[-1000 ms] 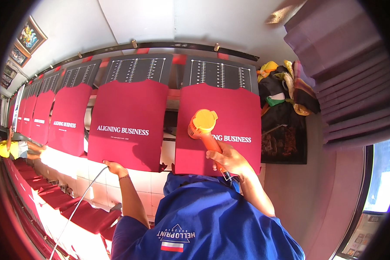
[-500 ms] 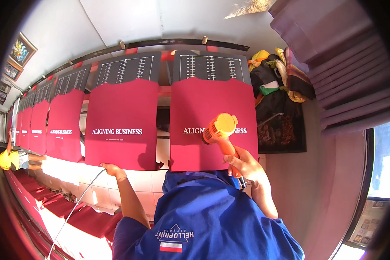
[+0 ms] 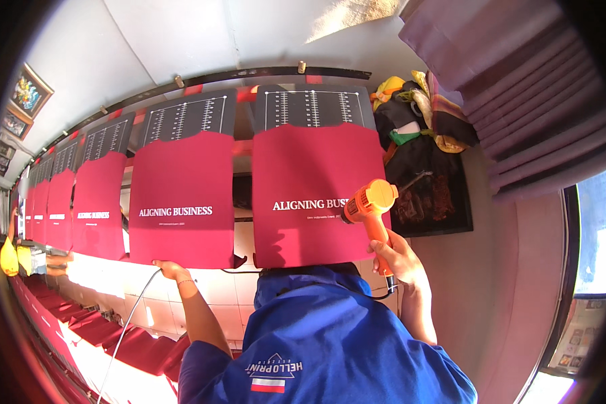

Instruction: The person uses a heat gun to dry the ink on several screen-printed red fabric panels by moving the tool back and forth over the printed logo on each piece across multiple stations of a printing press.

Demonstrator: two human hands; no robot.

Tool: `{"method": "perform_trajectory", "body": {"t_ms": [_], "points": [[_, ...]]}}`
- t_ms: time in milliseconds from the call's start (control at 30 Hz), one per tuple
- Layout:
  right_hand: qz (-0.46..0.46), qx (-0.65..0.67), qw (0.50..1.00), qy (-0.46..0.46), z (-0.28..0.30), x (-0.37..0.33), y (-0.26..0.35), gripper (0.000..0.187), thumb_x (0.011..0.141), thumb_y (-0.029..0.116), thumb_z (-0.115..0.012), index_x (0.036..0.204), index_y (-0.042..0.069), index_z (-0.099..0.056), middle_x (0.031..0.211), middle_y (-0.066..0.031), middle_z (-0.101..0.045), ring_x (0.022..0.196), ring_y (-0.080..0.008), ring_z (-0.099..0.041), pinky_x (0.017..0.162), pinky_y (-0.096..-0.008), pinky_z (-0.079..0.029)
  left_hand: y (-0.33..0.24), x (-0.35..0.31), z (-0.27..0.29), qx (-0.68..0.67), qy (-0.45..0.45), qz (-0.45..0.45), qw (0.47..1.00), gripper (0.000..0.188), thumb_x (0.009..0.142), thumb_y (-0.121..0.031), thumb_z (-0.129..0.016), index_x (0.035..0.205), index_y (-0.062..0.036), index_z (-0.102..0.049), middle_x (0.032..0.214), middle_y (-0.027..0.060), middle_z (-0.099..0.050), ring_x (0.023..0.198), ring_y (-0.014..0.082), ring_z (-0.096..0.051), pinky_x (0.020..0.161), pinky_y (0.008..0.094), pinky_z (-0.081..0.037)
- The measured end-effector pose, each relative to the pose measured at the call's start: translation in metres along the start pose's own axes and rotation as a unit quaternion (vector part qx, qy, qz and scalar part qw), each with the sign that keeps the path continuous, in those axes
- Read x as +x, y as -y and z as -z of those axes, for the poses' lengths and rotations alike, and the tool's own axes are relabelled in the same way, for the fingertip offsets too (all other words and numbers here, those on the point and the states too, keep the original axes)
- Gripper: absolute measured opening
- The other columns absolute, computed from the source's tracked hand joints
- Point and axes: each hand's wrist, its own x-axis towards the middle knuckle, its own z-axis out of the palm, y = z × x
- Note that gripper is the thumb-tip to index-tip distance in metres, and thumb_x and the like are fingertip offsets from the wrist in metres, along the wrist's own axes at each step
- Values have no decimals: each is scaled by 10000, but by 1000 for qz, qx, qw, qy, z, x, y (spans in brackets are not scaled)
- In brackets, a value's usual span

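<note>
My right hand (image 3: 402, 260) is wrapped round the handle of an orange heat gun (image 3: 373, 200). The gun's dark nozzle points left, over the lower right of a printed dark red shirt (image 3: 310, 161), and its body hides part of the white lettering. This shirt is spread on a dark grey board (image 3: 316, 108) marked with white scales. At the lower edge of the neighbouring red shirt (image 3: 182, 172), my left hand (image 3: 174, 270) has its fingers closed on a grey cord (image 3: 136, 310). A dark cord leaves the gun's handle and passes in front of my blue shirt.
More boards with red shirts (image 3: 103, 195) run off to the left. Folded cloths and bags (image 3: 411, 111) lie at the right end above a dark panel (image 3: 431, 195). A purple curtain (image 3: 505, 101) hangs at right. At far left is another person in yellow (image 3: 10, 258).
My right hand has carried the heat gun to the right across the shirt, uncovering more of the lettering. My left hand stays by the neighbouring shirt's lower edge. The view has shifted slightly.
</note>
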Motion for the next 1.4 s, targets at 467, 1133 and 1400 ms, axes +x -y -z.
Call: {"method": "perform_trajectory", "body": {"t_ms": [467, 1133, 1400], "points": [[1, 68, 991, 116, -68, 14, -3, 403, 989, 263, -620, 1260, -18, -518, 906, -61, -610, 646, -112, -604, 580, -258, -512, -8, 31, 87, 213, 151, -15, 965, 559, 1038, -539, -383, 868, -21, -509, 554, -1, -348, 396, 110, -348, 351, 274, -300], [31, 43, 998, -22, -391, 64, 54, 371, 990, 287, -584, 1192, -22, -545, 931, -61, -638, 634, -110, -595, 567, -271, -519, -157, 409, 52, 66, 74, 26, 995, 567, 1059, -529, -303, 967, -40, -572, 678, 21, -501, 465, 100, -355, 390, 259, -260], [-15, -10, 996, -84, -419, 56, 69, 357, 986, 294, -567, 1149, -23, -572, 904, -77, -640, 603, -135, -610, 525, -279, -489, -189, 378, 10, 13, 101, 39, 994, 677, 1051, -517, -327, 1371, 57, -491, 1347, 165, -579, 1183, 309, -614, 1003, 399, -541]]}}
